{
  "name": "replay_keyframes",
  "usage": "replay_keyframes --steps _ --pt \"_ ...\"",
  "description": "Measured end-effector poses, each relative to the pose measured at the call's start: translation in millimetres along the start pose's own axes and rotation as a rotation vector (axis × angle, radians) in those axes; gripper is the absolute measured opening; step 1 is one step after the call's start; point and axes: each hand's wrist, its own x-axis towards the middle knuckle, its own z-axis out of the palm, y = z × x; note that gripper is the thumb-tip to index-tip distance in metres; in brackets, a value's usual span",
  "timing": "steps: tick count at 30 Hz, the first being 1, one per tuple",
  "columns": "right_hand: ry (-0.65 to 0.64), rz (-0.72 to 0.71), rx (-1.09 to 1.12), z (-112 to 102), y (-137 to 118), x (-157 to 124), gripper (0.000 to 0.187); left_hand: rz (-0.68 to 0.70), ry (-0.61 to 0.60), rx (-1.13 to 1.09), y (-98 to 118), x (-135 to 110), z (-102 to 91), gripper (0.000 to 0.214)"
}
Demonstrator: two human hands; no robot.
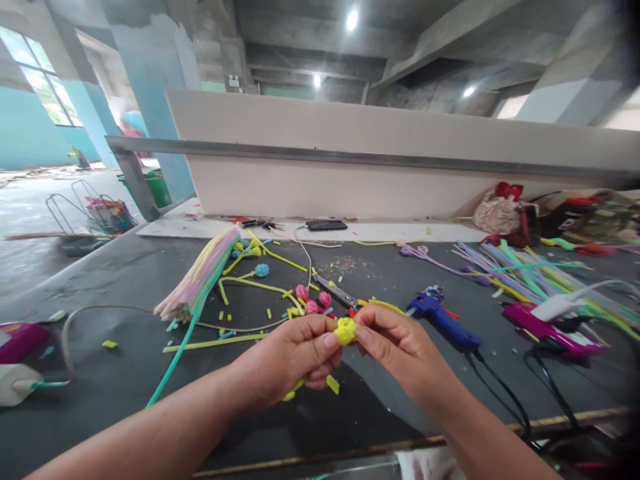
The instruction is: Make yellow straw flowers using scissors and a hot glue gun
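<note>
Between my two hands, above the front middle of the dark table, is a small yellow flower point(345, 331) that looks made of pipe cleaner. My left hand point(303, 350) pinches its left side between thumb and fingers. On the other side, the thumb and forefinger of my right hand point(387, 337) are closed on its edge. Yellow pieces point(333, 384) show below my left hand; whether they join the flower I cannot tell. Just beyond my hands lie pink flower buds point(311, 307) and scissors point(340, 292), whose handles are partly hidden by my right hand.
A blue glue gun point(443, 321) with a black cord lies to the right, near a magenta device point(553, 330). Bundled pipe cleaners point(200, 273) lie at left, loose ones point(530, 273) at right. A phone point(327, 225) rests by the white back panel point(320, 187). Cut scraps are scattered about.
</note>
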Motion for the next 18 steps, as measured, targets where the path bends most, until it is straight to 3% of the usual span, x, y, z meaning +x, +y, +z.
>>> replay_keyframes --steps 8,13,18 --pt "-0.005 -0.074 -0.044 0 -6 -5 0.023 -0.036 0.053 0.136 4 -2 1.0 0.028" --pt "0.020 -0.121 -0.035 0 -12 -8 0.025 -0.032 0.079 0.411 20 -8 -0.1 0.030" --pt "0.133 -0.119 -0.051 4 -8 -8 0.016 0.174 0.114 0.839 37 -8 -8.5 0.026"
